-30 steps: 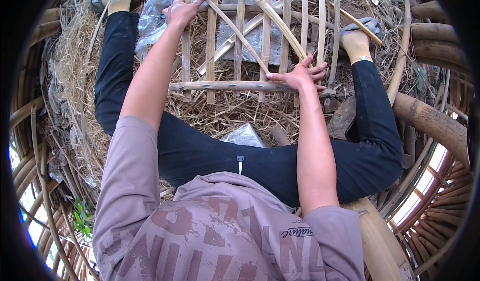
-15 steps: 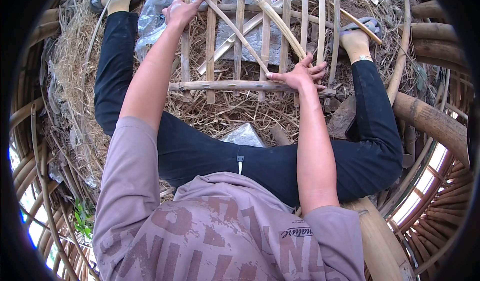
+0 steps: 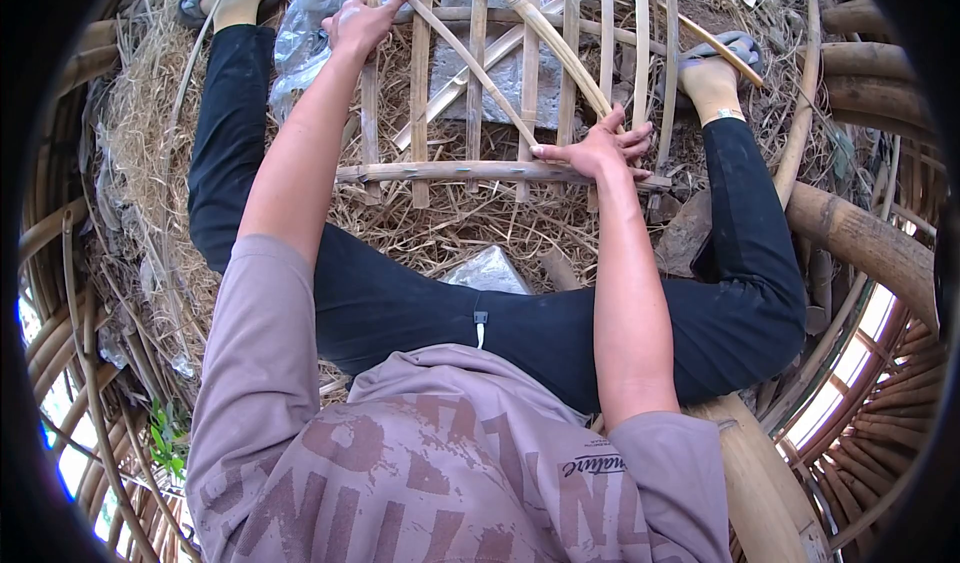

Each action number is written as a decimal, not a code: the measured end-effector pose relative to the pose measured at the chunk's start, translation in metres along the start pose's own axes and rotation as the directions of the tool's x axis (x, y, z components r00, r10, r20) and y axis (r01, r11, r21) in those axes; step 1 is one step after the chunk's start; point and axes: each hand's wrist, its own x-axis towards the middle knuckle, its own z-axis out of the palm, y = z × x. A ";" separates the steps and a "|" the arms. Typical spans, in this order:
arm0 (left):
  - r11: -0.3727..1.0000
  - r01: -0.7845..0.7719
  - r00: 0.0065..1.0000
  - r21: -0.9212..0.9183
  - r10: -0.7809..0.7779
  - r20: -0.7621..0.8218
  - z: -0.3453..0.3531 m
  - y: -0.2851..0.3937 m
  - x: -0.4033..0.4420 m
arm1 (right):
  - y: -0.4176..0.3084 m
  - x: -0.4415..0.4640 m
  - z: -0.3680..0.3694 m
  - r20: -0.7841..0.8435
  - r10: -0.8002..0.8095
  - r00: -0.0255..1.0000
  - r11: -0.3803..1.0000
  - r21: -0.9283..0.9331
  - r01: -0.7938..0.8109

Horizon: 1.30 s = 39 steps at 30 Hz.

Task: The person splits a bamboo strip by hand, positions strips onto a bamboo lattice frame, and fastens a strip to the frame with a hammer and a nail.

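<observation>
my two hands rest on a wood frame

my left hand [image 3: 360, 28] is at the top left of the wood frame [image 3: 420, 113], by one of its up-and-down slats. one finger points out to the top end of a thin slanted strip [image 3: 470, 63]. i cannot tell how tightly that hand holds. my right hand [image 3: 603, 153] is open, with its fingers spread over the frame. its thumb is at the low end of the same strip, just above the crossbar [image 3: 450, 171]. a long bent strip [image 3: 540, 28] comes down to its fingers, which hide the end.

the frame lies between my spread legs, mostly between my hands and past them. under the slats i see a gray slab [image 3: 500, 78] and a pale flat strip [image 3: 445, 100]. clear plastic [image 3: 305, 28] is bunched up just beside my left hand. dry straw [image 3: 170, 143] is all around. a shiny block [image 3: 488, 271] sits below and between my hands, close to my lap. a rock [image 3: 687, 235] is near my right hand, below it.

my right foot [image 3: 708, 81] is in the way beyond my right hand, with a stick [image 3: 722, 51] across it. a fat bamboo pole [image 3: 860, 243] is farther out, past my right leg.
</observation>
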 end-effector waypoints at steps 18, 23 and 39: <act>1.000 0.003 0.997 0.009 -0.002 -0.082 0.006 0.000 0.001 | -0.001 0.002 0.001 0.005 0.007 1.000 1.000 0.001 -0.007; 0.999 -0.020 1.000 0.040 0.020 -0.006 -0.004 0.004 -0.003 | -0.001 0.001 0.000 0.002 0.006 1.000 1.000 0.004 -0.006; 1.000 -0.027 0.991 -0.001 0.027 -0.134 0.011 -0.005 0.005 | -0.001 0.002 0.000 0.018 0.010 1.000 1.000 0.002 -0.010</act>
